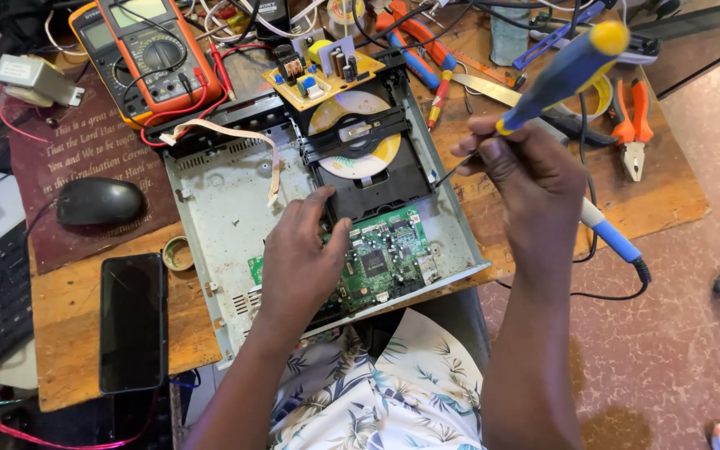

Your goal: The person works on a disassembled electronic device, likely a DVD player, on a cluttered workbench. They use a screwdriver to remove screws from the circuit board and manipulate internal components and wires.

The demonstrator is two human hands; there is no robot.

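An opened disc player (235, 200), its lid off, lies across a crowded wooden desk (68, 317), its front edge overhanging the desk's near edge above the person's lap. Around the player there is little spare room: a phone (132, 322) and a mouse (98, 201) lie to its left, an orange meter (147, 54) sits behind it, and pliers (633, 125) lie well off to its right. The left hand (297, 258) rests palm down inside the player, fingers (320, 200) spread flat against the black disc tray (368, 179) and covering part of the green circuit board (385, 258), gripping nothing. The right hand (527, 175), raised just right of the player, is closed around a blue and yellow screwdriver (564, 71), whose thin tip angles down towards the tray's right edge.
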